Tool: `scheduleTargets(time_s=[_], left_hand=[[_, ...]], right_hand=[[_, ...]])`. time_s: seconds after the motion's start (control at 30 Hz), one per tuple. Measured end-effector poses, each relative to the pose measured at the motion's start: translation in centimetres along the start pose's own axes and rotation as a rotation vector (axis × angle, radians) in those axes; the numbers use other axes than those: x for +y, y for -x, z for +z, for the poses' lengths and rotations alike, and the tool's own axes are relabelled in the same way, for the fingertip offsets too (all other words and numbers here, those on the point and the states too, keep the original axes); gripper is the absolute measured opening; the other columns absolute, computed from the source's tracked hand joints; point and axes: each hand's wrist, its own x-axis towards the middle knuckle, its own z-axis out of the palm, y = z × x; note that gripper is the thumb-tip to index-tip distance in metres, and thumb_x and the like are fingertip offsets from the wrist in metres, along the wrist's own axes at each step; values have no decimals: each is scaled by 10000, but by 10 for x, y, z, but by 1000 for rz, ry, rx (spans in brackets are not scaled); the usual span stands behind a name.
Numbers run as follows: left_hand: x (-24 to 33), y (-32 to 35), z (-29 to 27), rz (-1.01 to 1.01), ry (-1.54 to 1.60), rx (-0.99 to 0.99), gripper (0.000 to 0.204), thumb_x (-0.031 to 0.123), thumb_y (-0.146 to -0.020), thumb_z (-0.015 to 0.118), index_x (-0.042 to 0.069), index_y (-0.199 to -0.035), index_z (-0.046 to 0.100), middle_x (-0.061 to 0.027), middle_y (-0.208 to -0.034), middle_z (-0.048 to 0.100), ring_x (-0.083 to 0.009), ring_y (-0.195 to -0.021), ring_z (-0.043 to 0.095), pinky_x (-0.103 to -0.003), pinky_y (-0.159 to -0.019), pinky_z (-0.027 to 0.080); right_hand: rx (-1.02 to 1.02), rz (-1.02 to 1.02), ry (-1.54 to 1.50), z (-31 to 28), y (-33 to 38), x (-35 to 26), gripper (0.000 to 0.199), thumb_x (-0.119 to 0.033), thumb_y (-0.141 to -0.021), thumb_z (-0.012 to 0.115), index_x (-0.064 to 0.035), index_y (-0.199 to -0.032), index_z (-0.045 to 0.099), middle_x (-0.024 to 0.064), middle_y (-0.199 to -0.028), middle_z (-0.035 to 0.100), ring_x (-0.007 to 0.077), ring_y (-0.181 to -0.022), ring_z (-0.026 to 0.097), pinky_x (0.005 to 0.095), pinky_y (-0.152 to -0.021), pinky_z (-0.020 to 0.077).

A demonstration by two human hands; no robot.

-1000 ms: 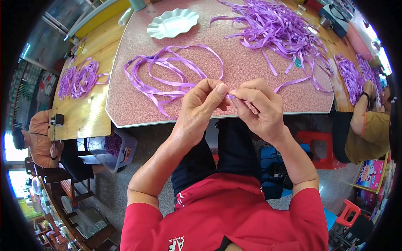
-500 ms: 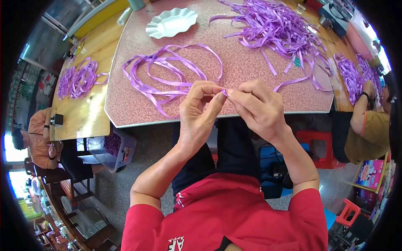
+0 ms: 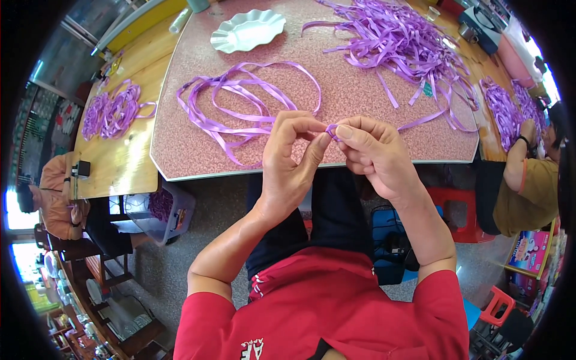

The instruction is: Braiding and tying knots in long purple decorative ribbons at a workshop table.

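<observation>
Near the front edge of the pink speckled table, my left hand (image 3: 292,156) and my right hand (image 3: 376,153) meet at the fingertips. Both pinch a small looped piece of purple ribbon (image 3: 332,130) between thumb and index finger. Left of my hands, loose loops of purple ribbon (image 3: 252,93) lie on the table and run to behind my left hand. One ribbon strand (image 3: 423,122) stretches right from behind my right hand toward a big tangled heap of purple ribbons (image 3: 396,42) at the far right.
A white scalloped dish (image 3: 249,31) stands at the far left of the pink table (image 3: 204,156). Ribbon bundles (image 3: 114,111) lie on the wooden table at left. Seated people work on both sides. A red stool (image 3: 459,210) and a plastic bin (image 3: 174,210) stand below.
My fingertips have shifted slightly right, and more of the pinched ribbon shows as a small loop. My right hand has turned, its thumb now on top of the ribbon.
</observation>
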Motion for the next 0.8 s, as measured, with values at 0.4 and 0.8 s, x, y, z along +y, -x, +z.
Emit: scheduleTargets(time_s=[0.4, 0.8], left_hand=[[-8, -15, -11, 793, -709, 140, 336, 8, -708, 751, 136, -1014, 699, -53, -1012, 596, -270, -947, 570, -368, -787, 454], [7, -7, -4, -303, 338, -75, 114, 82, -924, 675, 24, -1004, 617, 7, -948, 605, -72, -923, 551, -231, -823, 445]], right_hand=[[-81, 127, -278, 0, 0, 1, 163, -190, -969, 625, -34, -994, 666, -14, -796, 607, -28, -504, 382, 139, -421, 285], [42, -77, 0, -3, -2, 5, 147, -153, -947, 664, -27, -1023, 671, -34, -798, 606, -17, -535, 426, 147, -436, 304]])
